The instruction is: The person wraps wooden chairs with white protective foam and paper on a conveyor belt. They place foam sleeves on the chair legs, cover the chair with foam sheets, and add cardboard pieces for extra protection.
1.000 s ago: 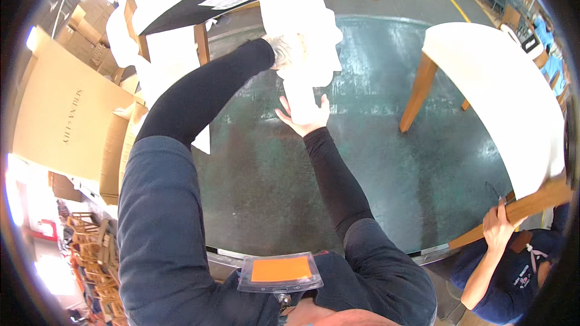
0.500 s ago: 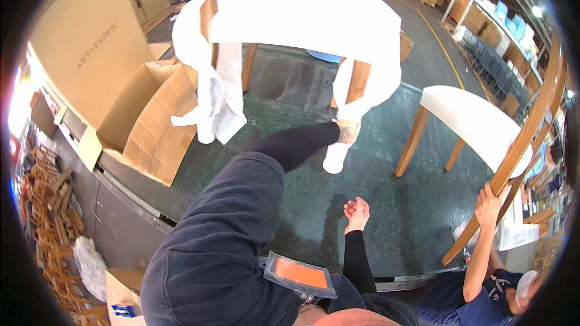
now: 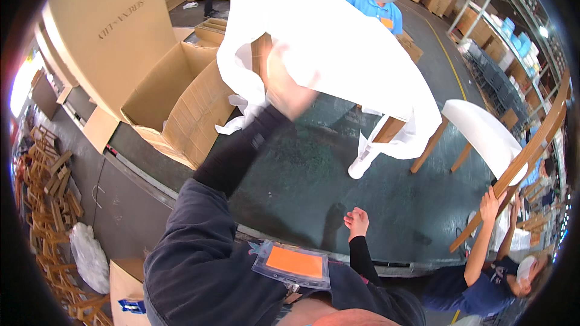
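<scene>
A wooden-legged furniture piece, draped in white wrapping sheet (image 3: 356, 66), stands on the dark green tabletop (image 3: 302, 169). Bare wood shows at one leg (image 3: 389, 130), whose foot is covered in white. My left hand (image 3: 290, 87), smeared by motion, is over the sheet's near left side, close to another wooden leg (image 3: 261, 54). Whether its fingers grip the sheet is unclear. Low over the table's near edge, my right hand (image 3: 357, 223) is loosely curled with fingers a little apart, holding nothing.
An opened cardboard box (image 3: 193, 115) stands at left before a tall carton panel (image 3: 109, 36). At right is a white-topped piece with wooden legs (image 3: 483, 133). A co-worker's hand (image 3: 490, 204) holds a long wooden frame (image 3: 531, 151). Another person (image 3: 377, 9) stands behind the sheet.
My left hand has left the wrapped near leg and moved up and left to the sheet's side. The draped piece has shifted and turned; my right hand stays low.
</scene>
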The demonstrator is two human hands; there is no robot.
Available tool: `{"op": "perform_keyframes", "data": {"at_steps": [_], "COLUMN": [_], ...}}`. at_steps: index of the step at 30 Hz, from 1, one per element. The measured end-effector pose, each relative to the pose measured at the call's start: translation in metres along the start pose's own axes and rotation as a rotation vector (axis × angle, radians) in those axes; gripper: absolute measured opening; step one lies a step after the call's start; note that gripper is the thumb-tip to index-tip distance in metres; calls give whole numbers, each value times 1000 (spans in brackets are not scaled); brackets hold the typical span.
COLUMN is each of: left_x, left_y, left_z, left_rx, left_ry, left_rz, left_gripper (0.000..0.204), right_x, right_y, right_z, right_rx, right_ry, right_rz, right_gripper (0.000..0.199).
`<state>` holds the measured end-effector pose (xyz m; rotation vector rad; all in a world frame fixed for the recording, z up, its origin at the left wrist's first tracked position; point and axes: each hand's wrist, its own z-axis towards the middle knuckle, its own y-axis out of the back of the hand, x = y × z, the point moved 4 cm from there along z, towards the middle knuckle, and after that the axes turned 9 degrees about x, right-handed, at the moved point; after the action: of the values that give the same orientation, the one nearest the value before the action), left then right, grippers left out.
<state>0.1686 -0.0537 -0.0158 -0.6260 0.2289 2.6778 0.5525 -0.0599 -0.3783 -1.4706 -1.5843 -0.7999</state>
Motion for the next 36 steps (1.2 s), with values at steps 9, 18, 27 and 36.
{"op": "perform_keyframes", "data": {"at_steps": [9,18,27,36], "left_x": [134,147,69,11], "left_y": [52,52,122,211], "left_z": [168,154,91,11], "left_rx": [-11,-170,-251,-295], "left_ry": [403,420,317,252], "left_rz": [93,-240,-525,-484], "left_gripper": [61,45,46,44], "right_x": [-23,104,343,340], "right_y": [-85,-125,-114,-121], "right_z": [-75,-117,-185,-89], "right_rx": [609,745,473,-186], "right_ry": [206,504,1358,1258], "right_rz": [-804,-632,-495,-1342], "right_gripper": [42,33,18,65]}}
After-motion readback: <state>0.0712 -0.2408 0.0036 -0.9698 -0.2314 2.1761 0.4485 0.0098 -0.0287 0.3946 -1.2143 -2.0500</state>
